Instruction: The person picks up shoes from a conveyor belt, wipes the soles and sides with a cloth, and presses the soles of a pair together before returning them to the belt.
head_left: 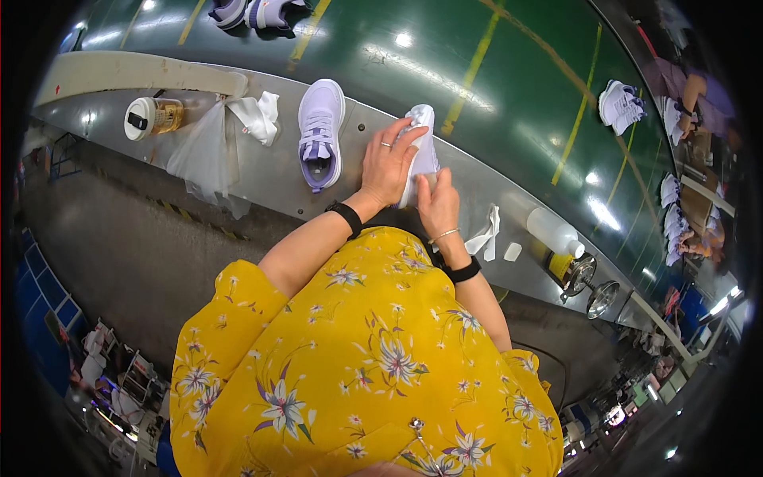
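A lavender sneaker point(424, 155) with a white sole lies tilted on the metal ledge in front of me, its side turned up. My left hand point(386, 167), with a ring and a black wristband, grips it, fingers laid over its upper. Against the sneaker's near right side, my right hand point(439, 205) has its fingers curled in and its thumb up; whatever it may hold is hidden. To the left stands a second lavender sneaker point(319, 123), upright, toe pointing away, with a darker purple heel and lining.
On the ledge's left are a lidded cup point(151, 118), a clear plastic bag point(208, 155) and a white cloth point(258, 118). Rightward lie a crumpled white cloth point(485, 234), a plastic bottle point(554, 232) and a metal dispenser point(586, 278). The green belt point(524, 95) carries more sneakers point(620, 106).
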### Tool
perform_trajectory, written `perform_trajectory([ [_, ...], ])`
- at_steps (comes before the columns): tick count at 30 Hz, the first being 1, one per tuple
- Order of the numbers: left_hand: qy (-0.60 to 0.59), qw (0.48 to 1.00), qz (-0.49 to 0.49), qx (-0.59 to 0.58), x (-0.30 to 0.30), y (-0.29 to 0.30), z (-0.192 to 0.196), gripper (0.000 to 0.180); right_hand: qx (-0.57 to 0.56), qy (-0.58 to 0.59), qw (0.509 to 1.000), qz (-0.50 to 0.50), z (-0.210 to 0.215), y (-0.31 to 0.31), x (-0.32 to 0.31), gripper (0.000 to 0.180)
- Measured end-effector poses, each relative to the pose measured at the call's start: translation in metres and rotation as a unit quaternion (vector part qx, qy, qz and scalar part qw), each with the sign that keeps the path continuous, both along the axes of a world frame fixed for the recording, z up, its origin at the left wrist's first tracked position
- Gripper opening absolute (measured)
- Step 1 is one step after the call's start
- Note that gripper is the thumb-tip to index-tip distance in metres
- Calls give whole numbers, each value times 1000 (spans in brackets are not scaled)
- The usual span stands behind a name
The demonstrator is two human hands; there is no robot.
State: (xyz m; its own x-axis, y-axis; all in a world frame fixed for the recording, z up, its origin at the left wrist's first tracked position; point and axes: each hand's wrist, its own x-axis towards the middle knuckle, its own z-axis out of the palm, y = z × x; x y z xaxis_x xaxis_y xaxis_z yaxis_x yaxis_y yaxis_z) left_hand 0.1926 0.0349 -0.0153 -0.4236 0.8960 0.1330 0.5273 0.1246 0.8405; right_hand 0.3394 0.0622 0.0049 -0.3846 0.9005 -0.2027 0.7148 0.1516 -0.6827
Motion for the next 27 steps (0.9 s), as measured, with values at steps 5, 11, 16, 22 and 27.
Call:
perform_trajectory([
  [5, 5, 1000, 16, -1, 1, -2, -3, 38, -41, 25, 999, 13, 0, 35, 0, 31],
  [11, 7, 1000, 4, -1, 0, -4, -2, 39, -32, 43, 999, -1, -10, 0, 13, 32],
  [16, 7, 1000, 20, 18, 2, -3, -3, 39, -84, 69, 993, -41, -23, 28, 5, 30],
  [22, 17, 1000, 19, 12, 4, -6, -3, 39, -88, 96, 991, 1, -12, -3, 11, 31],
  [27, 5, 1000, 22, 8, 4, -5, 0, 38, -142, 110, 974, -138, -13, 29, 1, 29],
])
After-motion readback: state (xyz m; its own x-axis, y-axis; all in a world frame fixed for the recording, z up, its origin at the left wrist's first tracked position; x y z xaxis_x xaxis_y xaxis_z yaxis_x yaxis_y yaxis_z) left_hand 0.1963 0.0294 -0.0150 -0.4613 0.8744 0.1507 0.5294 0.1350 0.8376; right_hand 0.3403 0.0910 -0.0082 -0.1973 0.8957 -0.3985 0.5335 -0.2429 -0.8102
